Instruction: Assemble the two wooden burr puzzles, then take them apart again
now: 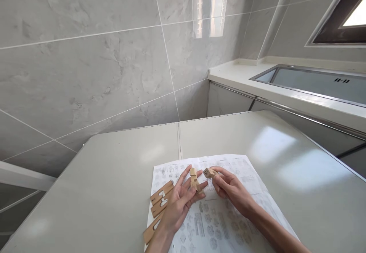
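Observation:
My left hand (180, 199) hovers over a printed instruction sheet (228, 215), fingers spread, pinching a notched wooden puzzle piece (195, 179) upright between thumb and fingertips. My right hand (228, 186) is closed on a second wooden piece (209, 173), held just right of the first, with a small gap between the two pieces. Three more notched wooden bars (160, 201) lie on the sheet's left edge, under and beside my left wrist.
The sheet lies on a grey table (114, 176) with a centre seam, set against a tiled wall (85, 62). To the right runs a white counter (286, 92) with a steel sink (314, 79) and a window above.

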The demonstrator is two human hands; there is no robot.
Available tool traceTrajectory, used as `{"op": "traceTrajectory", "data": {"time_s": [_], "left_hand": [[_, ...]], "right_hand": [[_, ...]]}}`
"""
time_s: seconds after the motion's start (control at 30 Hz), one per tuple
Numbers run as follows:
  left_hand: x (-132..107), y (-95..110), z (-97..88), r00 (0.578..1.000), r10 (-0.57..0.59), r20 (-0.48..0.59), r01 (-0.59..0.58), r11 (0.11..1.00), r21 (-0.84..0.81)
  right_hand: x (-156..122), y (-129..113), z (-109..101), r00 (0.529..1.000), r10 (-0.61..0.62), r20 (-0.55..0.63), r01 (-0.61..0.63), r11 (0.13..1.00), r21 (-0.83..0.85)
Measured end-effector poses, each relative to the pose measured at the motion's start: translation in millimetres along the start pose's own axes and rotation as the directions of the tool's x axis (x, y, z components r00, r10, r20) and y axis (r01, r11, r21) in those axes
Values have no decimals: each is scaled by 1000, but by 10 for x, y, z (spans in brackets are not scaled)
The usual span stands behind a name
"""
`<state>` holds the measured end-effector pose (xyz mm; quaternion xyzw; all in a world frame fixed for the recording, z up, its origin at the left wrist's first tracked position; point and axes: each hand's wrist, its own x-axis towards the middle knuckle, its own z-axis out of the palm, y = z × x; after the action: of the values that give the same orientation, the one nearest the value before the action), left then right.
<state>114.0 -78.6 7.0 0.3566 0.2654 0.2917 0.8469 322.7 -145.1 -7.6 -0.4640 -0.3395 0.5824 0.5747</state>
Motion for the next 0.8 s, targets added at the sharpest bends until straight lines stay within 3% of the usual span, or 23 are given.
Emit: {"op": "traceTrajectory", "data": {"time_s": [0.23,0.4,0.8], "left_hand": [[25,-52,-9,999,16,-47,-12,995,94],[35,-140,19,999,43,0,-42,977,211],[41,-131,69,999,43,-15,-40,980,193]], "right_hand": [[-2,-76,52,1000,-28,1,28,999,-19],[5,-101,50,995,-89,41,94,987,-127],[23,62,-2,987,-93,132,116,978,-176]]}}
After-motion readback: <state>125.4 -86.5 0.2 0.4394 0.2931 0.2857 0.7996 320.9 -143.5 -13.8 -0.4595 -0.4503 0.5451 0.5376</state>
